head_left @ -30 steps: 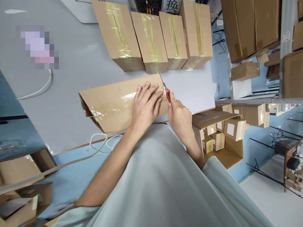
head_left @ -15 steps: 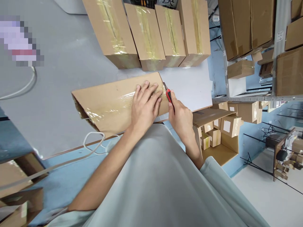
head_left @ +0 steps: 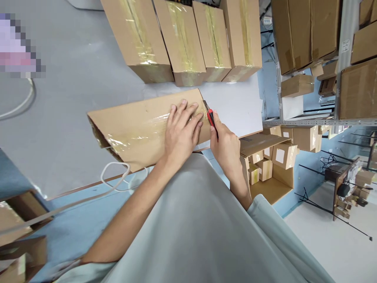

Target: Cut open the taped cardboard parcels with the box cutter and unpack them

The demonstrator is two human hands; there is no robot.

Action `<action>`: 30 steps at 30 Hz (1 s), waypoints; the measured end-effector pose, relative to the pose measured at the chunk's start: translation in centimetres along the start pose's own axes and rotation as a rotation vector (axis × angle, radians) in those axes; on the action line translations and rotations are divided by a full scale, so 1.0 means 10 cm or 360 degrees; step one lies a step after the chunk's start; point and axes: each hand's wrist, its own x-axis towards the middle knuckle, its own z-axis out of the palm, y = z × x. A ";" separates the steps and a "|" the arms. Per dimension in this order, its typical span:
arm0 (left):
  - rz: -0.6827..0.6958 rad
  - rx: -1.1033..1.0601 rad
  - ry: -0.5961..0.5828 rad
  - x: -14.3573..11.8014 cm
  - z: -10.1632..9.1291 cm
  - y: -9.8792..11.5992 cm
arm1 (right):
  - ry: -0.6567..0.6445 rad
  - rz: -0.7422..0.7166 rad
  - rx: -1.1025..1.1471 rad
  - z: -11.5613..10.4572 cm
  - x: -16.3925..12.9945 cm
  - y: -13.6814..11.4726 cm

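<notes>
Little has moved since the earlier frames: the left hand (head_left: 180, 131) stays pressed flat, fingers spread, on the taped cardboard box (head_left: 141, 127) lying on the grey table (head_left: 67, 118), while the right hand (head_left: 225, 145) keeps gripping the red box cutter (head_left: 210, 117), blade at the box's end.

A grey table (head_left: 73, 98) carries a long taped cardboard box (head_left: 138, 125) lying flat near its front edge. Beyond that box stand four taped cartons (head_left: 182, 43) in a row. Just right of it lies a white sheet (head_left: 235, 106); left of it curls a white cable (head_left: 17, 106).
</notes>
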 end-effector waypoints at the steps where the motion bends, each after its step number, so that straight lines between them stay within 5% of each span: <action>1: 0.0004 0.0003 -0.0001 0.00 0.00 0.00 | -0.0004 0.0012 -0.0016 0.00 0.00 -0.01; 9: -0.0005 -0.0034 0.0010 -0.01 0.02 0.01 | -0.0118 0.0090 -0.0266 -0.04 0.00 -0.16; 17: -0.0066 -0.0053 0.0035 0.01 0.04 0.00 | -0.0379 0.0141 -0.0594 -0.41 0.00 -0.50; 21: -0.0063 -0.0102 0.0023 -0.01 0.09 -0.03 | -0.0554 0.0220 -0.0729 -0.45 -0.24 -0.42; 25: -0.0043 -0.0120 0.0025 0.03 0.09 -0.03 | -0.0511 0.0172 -0.0682 -0.43 -0.28 -0.29; 30: -0.0135 -0.0029 0.0298 -0.07 -0.24 -0.07 | -0.0265 0.0166 -0.0363 -0.58 -0.51 -0.05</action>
